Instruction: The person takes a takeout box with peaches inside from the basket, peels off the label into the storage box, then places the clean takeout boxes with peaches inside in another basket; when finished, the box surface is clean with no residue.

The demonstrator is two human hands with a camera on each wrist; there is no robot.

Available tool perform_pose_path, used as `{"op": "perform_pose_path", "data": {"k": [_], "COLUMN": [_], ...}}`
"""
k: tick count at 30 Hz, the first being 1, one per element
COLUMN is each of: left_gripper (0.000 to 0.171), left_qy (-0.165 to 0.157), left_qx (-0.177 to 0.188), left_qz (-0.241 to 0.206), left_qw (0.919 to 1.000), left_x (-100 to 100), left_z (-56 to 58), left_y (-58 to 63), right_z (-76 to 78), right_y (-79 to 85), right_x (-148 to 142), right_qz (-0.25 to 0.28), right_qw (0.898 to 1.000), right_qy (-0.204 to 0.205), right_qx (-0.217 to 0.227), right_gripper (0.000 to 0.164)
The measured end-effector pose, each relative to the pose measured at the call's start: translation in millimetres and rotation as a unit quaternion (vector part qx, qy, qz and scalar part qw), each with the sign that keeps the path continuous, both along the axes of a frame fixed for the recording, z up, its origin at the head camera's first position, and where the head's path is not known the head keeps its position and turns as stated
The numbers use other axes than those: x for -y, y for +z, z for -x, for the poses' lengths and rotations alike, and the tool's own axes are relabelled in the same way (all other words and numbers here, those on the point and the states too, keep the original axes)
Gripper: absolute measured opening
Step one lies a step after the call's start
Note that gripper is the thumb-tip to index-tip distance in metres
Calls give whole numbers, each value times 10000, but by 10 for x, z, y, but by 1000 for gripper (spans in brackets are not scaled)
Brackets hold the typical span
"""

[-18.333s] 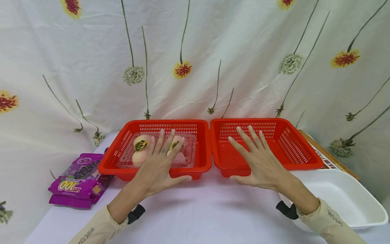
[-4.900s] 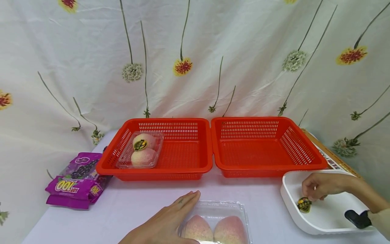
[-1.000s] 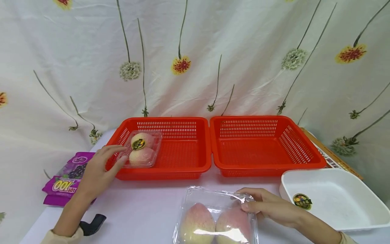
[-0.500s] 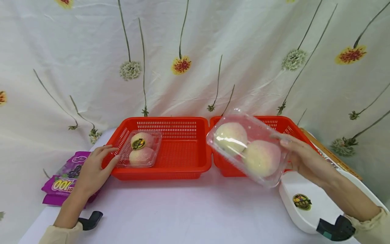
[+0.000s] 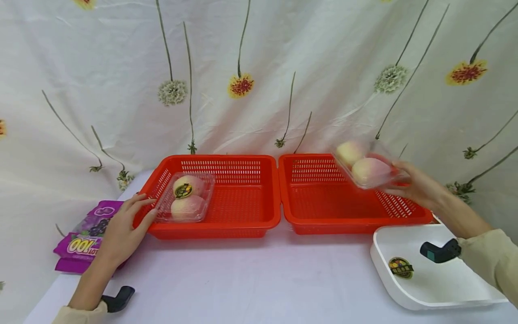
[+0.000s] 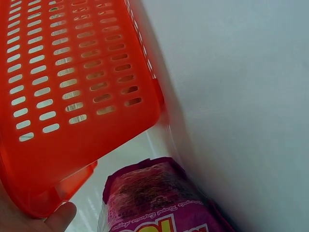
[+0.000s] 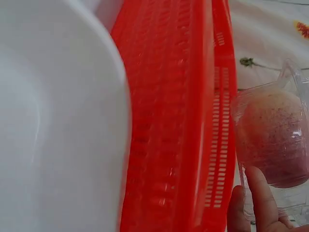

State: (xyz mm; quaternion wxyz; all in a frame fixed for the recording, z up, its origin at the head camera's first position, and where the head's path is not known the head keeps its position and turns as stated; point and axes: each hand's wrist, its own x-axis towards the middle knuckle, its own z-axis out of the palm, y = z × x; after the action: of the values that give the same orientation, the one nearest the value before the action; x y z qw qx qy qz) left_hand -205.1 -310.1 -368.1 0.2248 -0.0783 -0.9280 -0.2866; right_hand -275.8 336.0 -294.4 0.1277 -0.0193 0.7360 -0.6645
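— Where is the peach box (image 5: 364, 167)?
— Tilted above the right basket (image 5: 356, 222), left of the fingers of your right hand (image 5: 421, 184), which grasp one end; your left hand (image 5: 123, 227) touches the left basket (image 5: 214, 230), grip unclear.
— What might fail?
— Its weight could twist it from your one-ended hold.

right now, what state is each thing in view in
Left basket, upright, open-topped
Right basket, upright, open-topped
Labelled peach pack, inside left basket
Held peach pack, aloft, tilted
White tub, upright, label inside
Purple bag, lying down, partly hidden
Left hand, resting on left basket's rim
Right hand, holding a peach pack
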Motion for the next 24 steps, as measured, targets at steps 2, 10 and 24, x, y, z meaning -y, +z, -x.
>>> {"op": "perform_pose_path", "data": {"k": [2,10,24], "left_gripper": [45,45,46], "left_qy": [-24,-4,-2], "left_qx": [-30,-28,-7], "left_qz": [-20,-19,16], "left_qw": [10000,10000,10000], "left_x": [-5,-5,-2], "left_z": [1,2,0], "left_y": [-3,-16,-20], "right_z": [44,121,88], "right_y": [-38,-108,-163], "right_x": [-61,-65,93], "right_qz": [3,-886,-1758], "right_qw": [9999,9956,9841], "right_qy": [-49,-78,-75], "right_qx": [139,293,257], "right_gripper": [21,25,82]}}
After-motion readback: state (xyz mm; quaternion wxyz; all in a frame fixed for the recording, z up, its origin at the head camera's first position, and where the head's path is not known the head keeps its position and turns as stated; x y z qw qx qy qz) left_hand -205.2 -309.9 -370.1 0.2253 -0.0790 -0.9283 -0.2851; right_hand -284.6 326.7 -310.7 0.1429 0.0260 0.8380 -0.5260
